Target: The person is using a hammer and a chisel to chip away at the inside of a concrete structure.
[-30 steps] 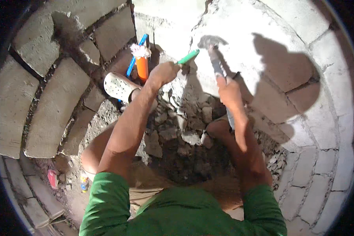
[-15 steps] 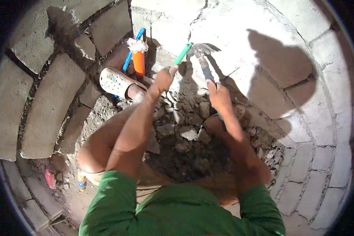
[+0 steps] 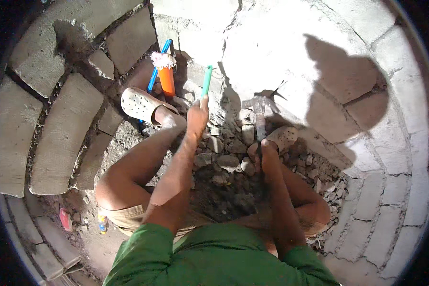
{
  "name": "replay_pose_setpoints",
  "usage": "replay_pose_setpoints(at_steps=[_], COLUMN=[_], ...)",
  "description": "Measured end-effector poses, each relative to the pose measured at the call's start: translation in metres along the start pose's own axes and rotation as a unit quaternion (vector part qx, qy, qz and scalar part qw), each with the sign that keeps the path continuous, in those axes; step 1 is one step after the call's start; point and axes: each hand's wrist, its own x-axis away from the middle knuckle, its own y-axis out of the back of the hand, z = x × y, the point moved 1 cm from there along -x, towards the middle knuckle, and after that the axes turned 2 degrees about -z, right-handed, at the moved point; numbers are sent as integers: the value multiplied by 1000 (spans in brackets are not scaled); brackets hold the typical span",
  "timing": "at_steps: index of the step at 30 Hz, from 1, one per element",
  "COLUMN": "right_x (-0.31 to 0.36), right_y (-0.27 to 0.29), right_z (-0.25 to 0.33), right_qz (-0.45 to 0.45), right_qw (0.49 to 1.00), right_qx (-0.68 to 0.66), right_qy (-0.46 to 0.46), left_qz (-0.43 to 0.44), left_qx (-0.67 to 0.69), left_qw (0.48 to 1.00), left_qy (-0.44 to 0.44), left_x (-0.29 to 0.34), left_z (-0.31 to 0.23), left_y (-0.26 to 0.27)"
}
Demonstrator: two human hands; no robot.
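Observation:
My left hand [image 3: 198, 117] is closed around a chisel [image 3: 207, 81] whose green end sticks up past my fingers; its other end is hidden by the hand. My right hand [image 3: 270, 157] grips a hammer [image 3: 260, 119] by its dark handle. The hammer head is slightly blurred and hangs over the rubble beside my right clog, apart from the chisel. Broken stone pieces [image 3: 229, 162] and dark soil lie between my bent legs, below both hands.
A brightly lit block wall [image 3: 271, 47] rises ahead, with cracks in it. An orange tube [image 3: 166, 82] with a frayed pale top stands near a blue rod [image 3: 152, 80] by my left clog [image 3: 137, 105]. Large blocks [image 3: 64, 133] curve along the left; a red scrap [image 3: 65, 219] lies lower left.
The hammer has come away from the chisel's green end, moving down and to the right with my right hand. My left hand and the chisel have shifted slightly left and nearer.

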Motion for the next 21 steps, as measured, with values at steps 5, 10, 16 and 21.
replay_pose_setpoints(at_steps=[5, 10, 16, 21], right_x=[-5, 8, 13, 2], right_y=[3, 5, 10, 18], right_z=[39, 91, 149, 180], right_qz=[-28, 31, 18, 0], right_qw=[995, 981, 986, 980], right_qx=[-92, -183, -159, -93], right_qy=[-23, 60, 55, 177], left_qz=[66, 96, 120, 133], left_qx=[-155, -172, -204, -242], left_qw=[985, 979, 970, 957], left_qy=[-33, -55, -49, -84], left_x=[-32, -43, -47, -56], left_z=[-44, -57, -59, -75], left_y=[35, 45, 42, 40])
